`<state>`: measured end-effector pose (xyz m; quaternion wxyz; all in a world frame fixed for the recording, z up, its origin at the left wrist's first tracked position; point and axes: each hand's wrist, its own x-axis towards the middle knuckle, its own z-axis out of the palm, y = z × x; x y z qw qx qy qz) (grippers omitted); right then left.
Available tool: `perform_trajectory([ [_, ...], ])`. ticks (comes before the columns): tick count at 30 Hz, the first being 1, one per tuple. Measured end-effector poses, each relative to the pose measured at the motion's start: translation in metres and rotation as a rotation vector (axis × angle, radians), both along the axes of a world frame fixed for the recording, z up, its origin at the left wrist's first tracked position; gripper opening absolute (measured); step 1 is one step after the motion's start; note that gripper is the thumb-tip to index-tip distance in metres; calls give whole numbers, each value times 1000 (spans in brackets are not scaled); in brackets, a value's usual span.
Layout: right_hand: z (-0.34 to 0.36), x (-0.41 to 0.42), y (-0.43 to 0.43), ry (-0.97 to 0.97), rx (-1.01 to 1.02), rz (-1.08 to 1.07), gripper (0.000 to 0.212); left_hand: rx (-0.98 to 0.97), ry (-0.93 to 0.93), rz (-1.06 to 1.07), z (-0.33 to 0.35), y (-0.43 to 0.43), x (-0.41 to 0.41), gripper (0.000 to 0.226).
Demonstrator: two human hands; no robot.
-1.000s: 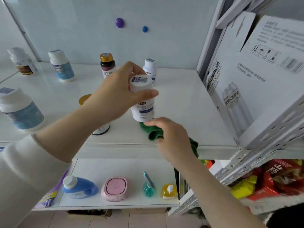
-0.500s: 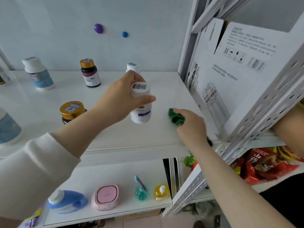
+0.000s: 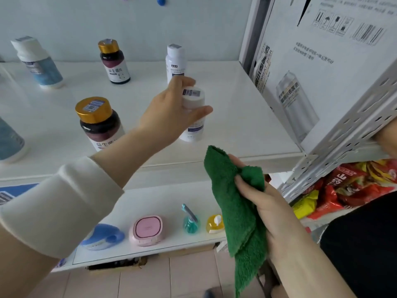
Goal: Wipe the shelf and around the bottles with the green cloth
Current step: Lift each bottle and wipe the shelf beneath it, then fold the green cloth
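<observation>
The cloth (image 3: 234,207) has come off the shelf (image 3: 247,125). Half a second ago my right hand (image 3: 264,196) was pressing it down near the right front corner. Now that hand holds it out past the front edge and below it, touching nothing. The fingers (image 3: 242,183) are curled into the folds and pinch the upper part, while the rest hangs loose under the hand. My left hand (image 3: 169,112) grips the white bottle (image 3: 193,130) by its cap as before, thumb on one side and fingers on the other, upright near the middle of the front edge. I cannot tell whether its base is touching the shelf. I judge the patch under that bottle is done and the bottle is going back. The ground around the gold-capped bottle (image 3: 98,123) towards the left front, and the bottles along the back edge, is probably still to wipe. The cloth is thick, fluffy terry in deep green, doubled over at the top and rumpled, with no dirt that I can make out.
</observation>
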<state>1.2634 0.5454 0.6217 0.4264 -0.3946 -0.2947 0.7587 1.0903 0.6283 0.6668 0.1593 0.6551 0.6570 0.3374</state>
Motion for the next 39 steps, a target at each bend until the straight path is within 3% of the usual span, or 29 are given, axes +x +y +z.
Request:
perform_trajectory([
  [2,-2,2,-8,-3,-13,-4,36,215,121,3,-2,-23,4,71],
  [5,-4,4,-23,-35,20,6,35,492,85,-97,-13,-83,19,50],
  [8,-4,7,-37,-95,76,65,36,363,-177,-114,-42,-139,35,32],
  [11,0,9,-52,-254,220,279,37,145,-366,-3,-67,-166,36,43],
  [17,1,-2,-70,-385,468,580,53,-62,-306,75,-96,-206,20,56],
  [27,15,-70,-117,-333,639,794,31,-115,-324,358,-136,-310,-29,24],
  [31,21,-119,-137,-309,681,756,26,-102,-372,548,-146,-374,-82,21],
  [36,-1,-209,-150,-374,578,728,17,-94,-440,775,-145,-461,-157,9],
  [39,-38,-272,-172,-597,503,724,7,-115,-481,914,-147,-504,-200,11],
])
